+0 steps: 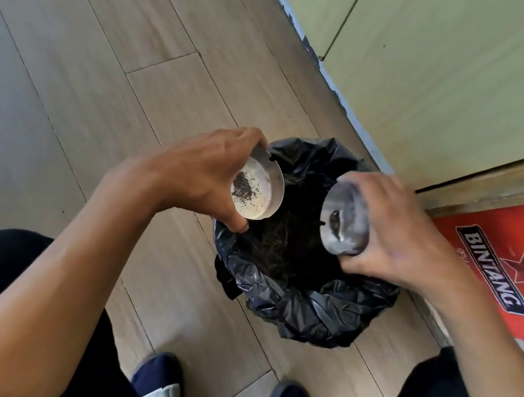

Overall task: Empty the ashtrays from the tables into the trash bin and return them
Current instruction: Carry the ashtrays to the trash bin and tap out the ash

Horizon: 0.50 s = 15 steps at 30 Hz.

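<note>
Tilted ashtray [256, 191] in left hand's [204, 171] grip, over bin [302, 289].

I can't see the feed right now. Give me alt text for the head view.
Each hand holds a round metal ashtray tipped over a trash bin lined with a black bag: the left hand grips the left ashtray, with ash stuck inside, and the right hand grips the right ashtray, blurred. The bin stands on a wood-look floor.
</note>
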Each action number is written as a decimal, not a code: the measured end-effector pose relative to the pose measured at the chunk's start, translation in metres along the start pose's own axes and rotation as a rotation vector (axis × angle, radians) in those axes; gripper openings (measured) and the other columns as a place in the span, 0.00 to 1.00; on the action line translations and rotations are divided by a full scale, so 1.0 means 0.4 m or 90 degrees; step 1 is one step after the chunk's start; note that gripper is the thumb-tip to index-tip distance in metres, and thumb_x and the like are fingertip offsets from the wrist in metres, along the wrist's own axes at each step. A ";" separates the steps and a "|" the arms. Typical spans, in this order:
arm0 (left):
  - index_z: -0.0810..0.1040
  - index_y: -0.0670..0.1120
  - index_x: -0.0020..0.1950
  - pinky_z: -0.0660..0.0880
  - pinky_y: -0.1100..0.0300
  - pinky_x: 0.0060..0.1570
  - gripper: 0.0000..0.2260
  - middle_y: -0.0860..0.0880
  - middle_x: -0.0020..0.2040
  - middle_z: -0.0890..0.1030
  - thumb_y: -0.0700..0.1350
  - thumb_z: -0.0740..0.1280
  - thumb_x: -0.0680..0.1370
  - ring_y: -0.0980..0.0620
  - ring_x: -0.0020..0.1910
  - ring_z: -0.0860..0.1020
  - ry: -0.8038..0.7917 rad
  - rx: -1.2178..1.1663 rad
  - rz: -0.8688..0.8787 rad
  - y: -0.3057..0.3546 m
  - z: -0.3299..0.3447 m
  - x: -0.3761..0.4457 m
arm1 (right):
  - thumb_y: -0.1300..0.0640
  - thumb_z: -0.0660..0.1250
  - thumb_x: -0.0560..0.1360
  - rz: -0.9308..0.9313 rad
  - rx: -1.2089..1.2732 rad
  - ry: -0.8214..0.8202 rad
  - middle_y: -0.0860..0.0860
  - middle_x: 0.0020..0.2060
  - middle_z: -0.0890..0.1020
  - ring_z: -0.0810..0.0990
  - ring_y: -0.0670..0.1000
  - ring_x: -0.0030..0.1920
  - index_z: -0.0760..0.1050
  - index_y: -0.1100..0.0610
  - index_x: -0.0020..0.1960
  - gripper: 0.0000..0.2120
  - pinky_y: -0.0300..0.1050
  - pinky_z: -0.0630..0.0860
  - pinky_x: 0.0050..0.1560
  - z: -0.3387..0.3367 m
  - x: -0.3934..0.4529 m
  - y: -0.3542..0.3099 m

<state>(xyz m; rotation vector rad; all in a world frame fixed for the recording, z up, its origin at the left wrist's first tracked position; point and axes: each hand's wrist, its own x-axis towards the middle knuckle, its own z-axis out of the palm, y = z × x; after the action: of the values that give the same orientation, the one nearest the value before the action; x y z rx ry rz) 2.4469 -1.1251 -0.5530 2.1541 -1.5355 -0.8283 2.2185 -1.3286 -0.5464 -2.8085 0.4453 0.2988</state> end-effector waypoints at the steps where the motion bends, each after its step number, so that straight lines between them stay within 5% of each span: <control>1: 0.66 0.48 0.72 0.72 0.57 0.54 0.46 0.52 0.62 0.75 0.56 0.84 0.60 0.50 0.59 0.74 0.000 0.004 -0.001 0.004 0.000 0.001 | 0.48 0.81 0.51 -0.012 -0.014 -0.024 0.50 0.65 0.75 0.72 0.56 0.62 0.67 0.54 0.74 0.53 0.51 0.71 0.64 0.012 0.002 -0.004; 15: 0.66 0.46 0.72 0.73 0.55 0.53 0.48 0.50 0.64 0.76 0.57 0.84 0.59 0.48 0.59 0.75 0.006 0.054 -0.011 0.019 0.007 -0.001 | 0.41 0.81 0.52 0.015 -0.087 -0.115 0.52 0.65 0.71 0.70 0.56 0.66 0.63 0.51 0.79 0.59 0.51 0.69 0.67 0.001 -0.014 -0.013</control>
<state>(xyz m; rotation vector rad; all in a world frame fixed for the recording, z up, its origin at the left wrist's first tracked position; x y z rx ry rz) 2.4395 -1.1272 -0.5504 2.2304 -1.5767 -0.7694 2.2150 -1.3223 -0.5440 -2.8753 0.4314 0.6044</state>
